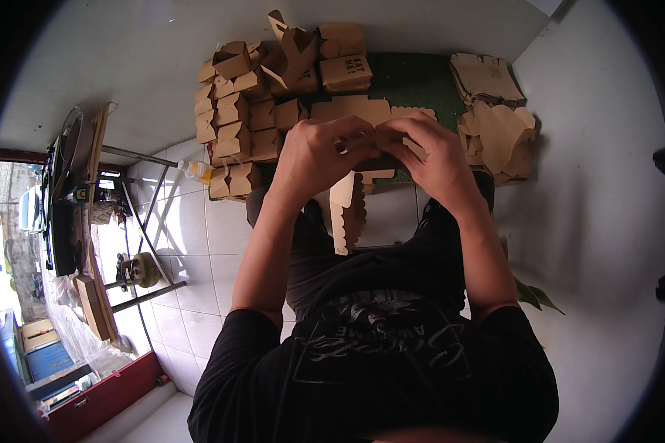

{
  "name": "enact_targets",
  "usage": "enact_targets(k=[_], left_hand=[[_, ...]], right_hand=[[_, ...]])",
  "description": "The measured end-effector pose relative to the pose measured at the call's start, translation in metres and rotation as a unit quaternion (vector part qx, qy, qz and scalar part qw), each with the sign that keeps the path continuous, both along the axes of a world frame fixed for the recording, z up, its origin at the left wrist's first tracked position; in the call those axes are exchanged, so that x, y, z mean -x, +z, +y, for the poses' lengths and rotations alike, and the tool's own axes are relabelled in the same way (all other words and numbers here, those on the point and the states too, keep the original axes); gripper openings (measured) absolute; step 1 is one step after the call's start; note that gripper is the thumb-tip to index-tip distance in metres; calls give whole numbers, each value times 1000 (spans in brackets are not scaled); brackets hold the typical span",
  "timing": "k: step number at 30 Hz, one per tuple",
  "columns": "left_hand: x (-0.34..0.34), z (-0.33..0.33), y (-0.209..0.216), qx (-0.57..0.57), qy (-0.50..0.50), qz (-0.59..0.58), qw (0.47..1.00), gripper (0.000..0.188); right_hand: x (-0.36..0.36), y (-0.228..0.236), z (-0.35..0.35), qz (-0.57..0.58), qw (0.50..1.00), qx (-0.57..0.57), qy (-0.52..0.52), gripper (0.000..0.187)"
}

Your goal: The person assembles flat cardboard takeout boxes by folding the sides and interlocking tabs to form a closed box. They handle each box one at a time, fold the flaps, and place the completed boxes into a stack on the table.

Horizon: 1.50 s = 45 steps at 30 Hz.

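Observation:
My left hand (310, 155) and my right hand (437, 156) meet in front of me, fingers curled and thumbs pinching. Between them they grip a brown cardboard box piece (339, 225), partly folded. Its scalloped edge hangs down below my left hand, while my fingers hide most of its upper part. Just beyond my hands a flat cardboard blank (351, 110) lies on a green mat (414, 74). Another scalloped edge of cardboard shows behind my right hand.
Many folded brown boxes (233, 109) are stacked at the left of the mat, with an open carton (292, 59) on top. Flat cardboard blanks (488, 77) are piled at the right. A bottle (194, 170) with yellow liquid stands near a metal-framed table (144, 299).

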<state>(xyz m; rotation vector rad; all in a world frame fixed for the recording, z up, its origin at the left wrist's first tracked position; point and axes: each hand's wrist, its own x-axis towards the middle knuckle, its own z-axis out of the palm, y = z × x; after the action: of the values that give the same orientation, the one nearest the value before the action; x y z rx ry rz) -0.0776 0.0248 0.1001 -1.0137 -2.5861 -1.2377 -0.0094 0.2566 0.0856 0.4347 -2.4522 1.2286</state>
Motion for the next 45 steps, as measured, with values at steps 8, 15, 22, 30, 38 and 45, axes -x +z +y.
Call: enact_targets(k=[8,15,22,30,38,45], left_hand=[[-1,1,3,-1,4,15,1000,22],[-3,4,2,-2,16,21,1000,18],[-2,3,0,-8,11,41,999,14],[0,5,-1,-4,8,47,999,12],[3,5,-5,4,-5,83,997,11],[1,8,0,-1,7,49,999,12]], right_hand=[[0,-6,-6,0,1000,12,-18,25],[0,-6,-6,-36,997,64,-21,20],[1,-2,-8,-41,997,48,-33,14],[2,-4,-7,-71,996,50,-27,10],[-1,-2,-10,-51,997,-12,-56,12],[-2,-2,-8,-59,996,-24,-56,11]])
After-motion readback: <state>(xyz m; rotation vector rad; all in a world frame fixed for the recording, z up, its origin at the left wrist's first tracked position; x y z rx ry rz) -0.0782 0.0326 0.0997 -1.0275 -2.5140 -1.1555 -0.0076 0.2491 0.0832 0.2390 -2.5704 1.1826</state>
